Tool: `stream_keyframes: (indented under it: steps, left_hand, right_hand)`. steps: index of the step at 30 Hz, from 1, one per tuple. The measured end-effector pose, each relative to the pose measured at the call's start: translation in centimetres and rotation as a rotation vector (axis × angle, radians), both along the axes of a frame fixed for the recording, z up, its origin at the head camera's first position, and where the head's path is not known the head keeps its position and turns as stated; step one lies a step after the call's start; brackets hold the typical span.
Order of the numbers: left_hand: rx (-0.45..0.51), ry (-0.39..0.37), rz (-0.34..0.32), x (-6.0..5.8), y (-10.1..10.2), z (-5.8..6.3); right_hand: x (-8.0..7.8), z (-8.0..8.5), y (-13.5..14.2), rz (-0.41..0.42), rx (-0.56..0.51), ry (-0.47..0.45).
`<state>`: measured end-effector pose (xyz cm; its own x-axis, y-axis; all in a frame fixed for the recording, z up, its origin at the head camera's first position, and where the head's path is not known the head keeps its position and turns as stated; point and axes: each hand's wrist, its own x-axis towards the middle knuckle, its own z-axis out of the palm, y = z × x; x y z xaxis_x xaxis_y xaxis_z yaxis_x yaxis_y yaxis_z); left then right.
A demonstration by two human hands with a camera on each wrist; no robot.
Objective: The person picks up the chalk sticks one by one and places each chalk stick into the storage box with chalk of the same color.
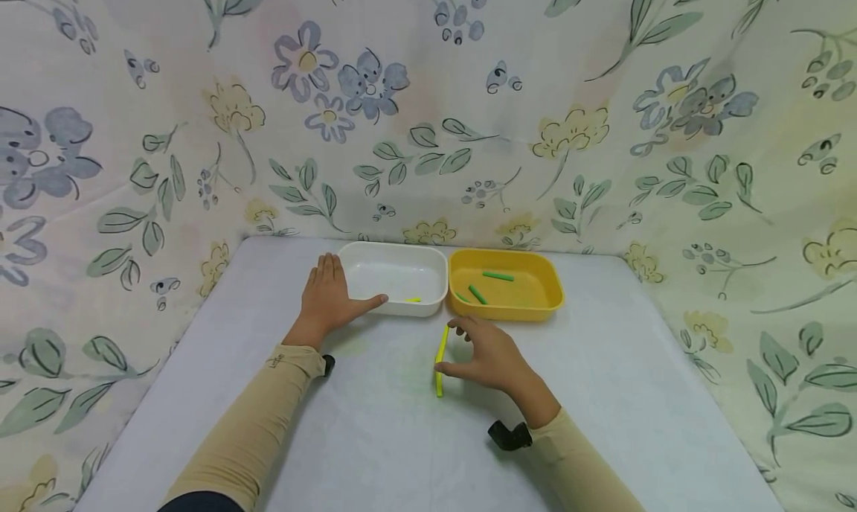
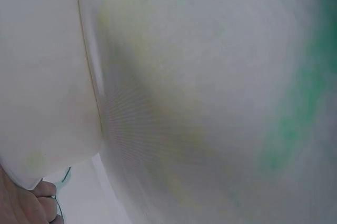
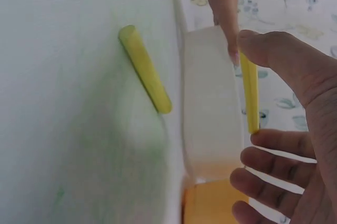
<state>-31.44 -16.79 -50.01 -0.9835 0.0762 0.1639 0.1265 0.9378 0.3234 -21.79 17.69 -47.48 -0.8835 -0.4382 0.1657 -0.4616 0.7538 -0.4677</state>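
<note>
My right hand (image 1: 492,356) pinches a yellow chalk stick (image 3: 251,95) lengthwise, thumb at one end and index fingertip at the other. The other fingers are spread below it. On the table under this hand lies a second yellow chalk stick (image 3: 145,70). My left hand (image 1: 328,296) touches the left front corner of the white tray (image 1: 395,250), fingers straight along its side and thumb stretched along the front rim. Inside that tray a small piece of yellow chalk (image 1: 413,300) shows above the front rim.
The orange-yellow tray (image 1: 545,312) stands right beside the white one and holds a few green chalk sticks (image 1: 498,276). Green and yellow smudges mark the white tabletop (image 1: 382,437). A flower-patterned cloth (image 1: 428,192) hangs behind the table and along its sides.
</note>
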Motion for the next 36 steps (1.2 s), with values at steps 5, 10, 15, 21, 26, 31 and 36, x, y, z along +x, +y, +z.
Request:
stream_keyframes:
  steps: [5, 10, 15, 21, 26, 31, 36]
  left_hand:
    - [-0.004, 0.004, 0.001, 0.0, 0.0, -0.2]
    - [-0.010, 0.001, 0.003, 0.0, -0.1, -0.2]
    - [-0.010, 0.006, 0.002, 0.1, 0.0, 0.0]
    - [-0.002, -0.007, -0.002, 0.3, 0.2, 0.4]
    - [0.010, -0.012, -0.001, 0.5, 0.2, 0.5]
    - [0.013, -0.010, 0.004, 0.4, 0.1, 0.3]
    - [0.007, -0.010, 0.004, 0.1, 0.0, 0.0]
  right_hand:
    - [-0.6, 0.5, -0.5, -0.002, -0.038, 0.017]
    - [-1.6, 0.9, -1.2, -0.031, -0.099, 0.014]
    - [-3.4, 1.3, -2.0, -0.080, -0.147, 0.079]
    - [-5.6, 1.6, -3.0, -0.206, -0.134, 0.134]
    - [-7.1, 1.3, -3.6, -0.303, -0.108, 0.143]
    - [-8.0, 1.1, -4.4, -0.346, -0.078, 0.137]
    - [-8.4, 0.6, -4.8, -0.333, -0.042, 0.127]
